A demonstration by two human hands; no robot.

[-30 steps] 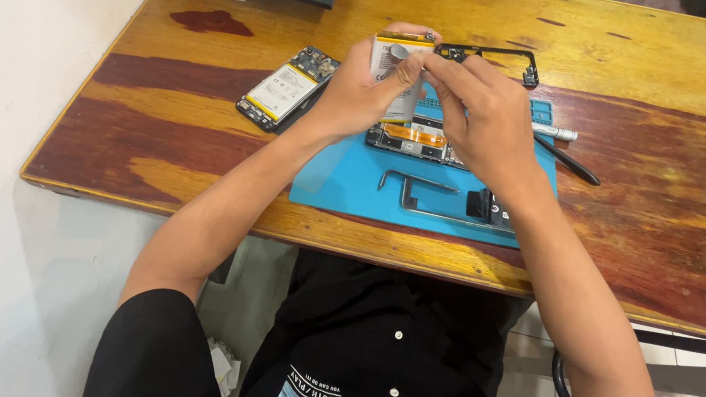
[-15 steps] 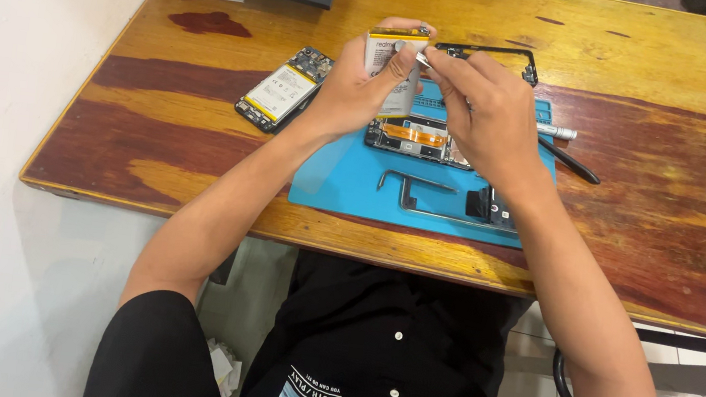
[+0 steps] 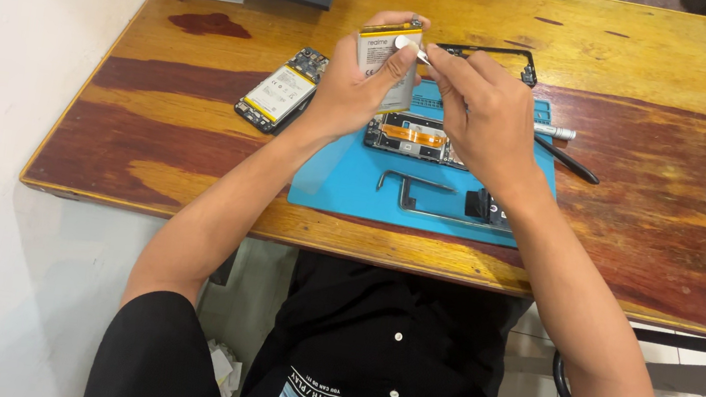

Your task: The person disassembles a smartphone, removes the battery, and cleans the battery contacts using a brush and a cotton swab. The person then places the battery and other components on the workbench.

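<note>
Opened phone point(image 3: 279, 91) with its yellow-labelled battery lies toward the worktop point(image 3: 158, 103) left edge. Left hand point(image 3: 350, 90) is clamped on a flat grey battery point(image 3: 385, 59), held upright above the blue mat point(image 3: 346, 184). Right hand point(image 3: 480, 115) pinches a small white tab point(image 3: 405, 42) at the battery's top; a slow, even pull seems best. Below lie a second opened phone point(image 3: 410, 136) and bent metal tool point(image 3: 413, 188); a black frame point(image 3: 496, 56) and pen-like tool point(image 3: 566, 157) lie toward the right edge, crowding the mat.
</note>
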